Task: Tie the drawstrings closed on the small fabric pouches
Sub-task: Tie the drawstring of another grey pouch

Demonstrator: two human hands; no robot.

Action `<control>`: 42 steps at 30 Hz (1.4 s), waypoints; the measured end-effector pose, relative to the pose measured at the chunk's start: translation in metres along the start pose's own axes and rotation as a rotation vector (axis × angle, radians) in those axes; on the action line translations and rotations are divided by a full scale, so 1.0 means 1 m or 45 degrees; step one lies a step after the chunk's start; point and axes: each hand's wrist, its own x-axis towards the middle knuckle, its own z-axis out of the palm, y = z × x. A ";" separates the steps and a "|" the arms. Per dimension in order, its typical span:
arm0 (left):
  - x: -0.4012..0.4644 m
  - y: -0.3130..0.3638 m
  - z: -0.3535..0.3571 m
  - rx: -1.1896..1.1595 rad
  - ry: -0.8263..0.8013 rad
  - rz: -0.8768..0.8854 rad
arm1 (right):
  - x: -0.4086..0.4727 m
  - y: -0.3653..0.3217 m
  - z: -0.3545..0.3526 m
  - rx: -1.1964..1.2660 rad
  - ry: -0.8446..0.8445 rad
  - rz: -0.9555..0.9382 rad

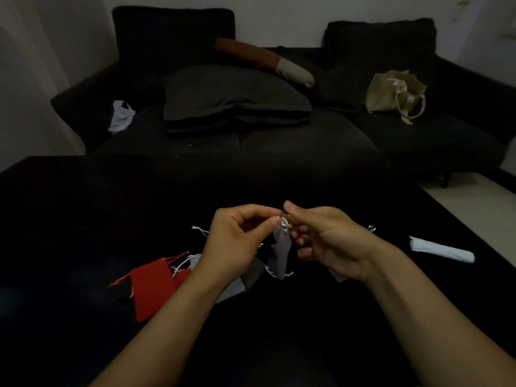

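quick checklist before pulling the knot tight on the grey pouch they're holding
1. Left hand pinches the drawstring at the neck: ok.
2. Right hand pinches the other side: ok.
3. Grey pouch hangs clear of the dark surface: ok.
4. Pouch neck gathered shut: looks bunched, ok.
5. Knot already formed in the white drawstring: cannot tell, too dim.
6. Next pouches within reach, red pouch by the left forearm: ok.

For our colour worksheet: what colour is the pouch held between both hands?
Grey, with white drawstrings; the pouch shows best in the head view.
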 end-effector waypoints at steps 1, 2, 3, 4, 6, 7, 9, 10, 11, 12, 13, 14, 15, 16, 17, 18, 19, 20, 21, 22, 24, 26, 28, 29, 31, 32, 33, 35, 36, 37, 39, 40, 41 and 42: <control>0.000 -0.001 0.000 0.023 -0.017 0.003 | 0.001 0.001 0.000 -0.045 0.019 -0.002; 0.000 -0.002 0.000 0.031 -0.026 0.006 | 0.002 0.001 0.001 -0.073 0.023 -0.006; -0.001 -0.002 0.001 0.030 -0.027 0.006 | 0.002 0.002 0.001 -0.069 0.019 -0.005; -0.001 -0.002 0.001 0.017 -0.021 0.003 | 0.003 0.003 0.001 -0.039 0.009 0.002; 0.000 0.000 0.003 -0.024 0.006 -0.010 | 0.003 0.003 0.000 0.084 -0.014 0.042; 0.000 0.001 0.003 -0.028 0.014 -0.005 | 0.003 0.002 0.000 0.161 -0.020 0.071; 0.000 0.002 0.002 0.020 -0.007 0.058 | 0.003 0.001 0.001 0.282 -0.012 0.134; -0.001 0.002 0.001 0.069 -0.030 0.106 | 0.003 0.000 0.002 0.320 -0.005 0.170; -0.001 0.001 0.001 0.128 -0.047 0.157 | 0.003 0.000 0.003 0.347 -0.002 0.204; -0.001 0.001 0.000 0.197 -0.053 0.213 | 0.003 0.000 0.004 0.364 0.000 0.232; -0.001 -0.001 -0.002 0.277 -0.049 0.280 | 0.003 0.000 0.004 0.375 0.005 0.255; 0.000 -0.002 -0.003 0.366 -0.048 0.367 | 0.003 0.000 0.005 0.380 0.015 0.275; 0.001 -0.004 -0.004 0.464 -0.057 0.473 | 0.003 0.001 0.005 0.380 0.027 0.292; 0.002 -0.006 -0.006 0.561 -0.070 0.585 | 0.003 0.001 0.006 0.377 0.038 0.308; 0.003 -0.007 -0.006 0.643 -0.082 0.677 | 0.003 0.001 0.006 0.375 0.050 0.319; 0.003 -0.008 -0.007 0.696 -0.087 0.729 | 0.003 0.000 0.007 0.378 0.066 0.326; 0.003 -0.009 -0.007 0.713 -0.077 0.742 | 0.003 0.000 0.007 0.382 0.086 0.330; 0.002 -0.009 -0.007 0.699 -0.056 0.717 | 0.003 0.000 0.007 0.388 0.107 0.329; 0.001 -0.008 -0.006 0.657 -0.031 0.652 | 0.004 0.000 0.008 0.395 0.127 0.323; 0.000 -0.007 -0.004 0.598 -0.010 0.551 | 0.004 -0.001 0.008 0.409 0.141 0.310; -0.003 -0.001 0.005 0.409 0.014 0.290 | 0.006 -0.001 0.010 0.462 0.135 0.269; -0.005 0.005 0.016 0.104 0.023 0.019 | 0.007 -0.001 0.012 0.509 0.125 0.237; -0.005 0.008 0.024 -0.147 0.045 -0.180 | 0.007 -0.002 0.012 0.542 0.139 0.208; -0.005 0.008 0.026 -0.233 0.077 -0.239 | 0.007 -0.002 0.011 0.549 0.164 0.184; -0.005 0.007 0.027 -0.330 0.173 -0.316 | 0.007 -0.001 0.011 0.464 0.239 0.100; -0.005 0.006 0.028 -0.320 0.215 -0.326 | 0.007 -0.001 0.012 0.383 0.275 0.035; -0.004 0.006 0.028 -0.291 0.254 -0.328 | 0.007 0.001 0.013 0.298 0.307 -0.036; -0.004 0.004 0.029 -0.262 0.334 -0.361 | 0.006 0.002 0.016 0.139 0.364 -0.160; -0.004 0.003 0.029 -0.272 0.352 -0.384 | 0.005 0.003 0.017 0.081 0.395 -0.201; -0.004 0.004 0.030 -0.287 0.361 -0.393 | 0.004 0.004 0.019 0.039 0.422 -0.241; -0.005 0.005 0.030 -0.286 0.361 -0.373 | 0.004 0.005 0.021 -0.015 0.478 -0.355; -0.005 0.004 0.029 -0.277 0.361 -0.353 | 0.003 0.004 0.021 -0.080 0.507 -0.415; -0.005 0.003 0.028 -0.266 0.357 -0.334 | 0.003 0.004 0.019 -0.178 0.527 -0.458; -0.006 0.000 0.027 -0.247 0.344 -0.316 | 0.001 0.004 0.018 -0.269 0.519 -0.462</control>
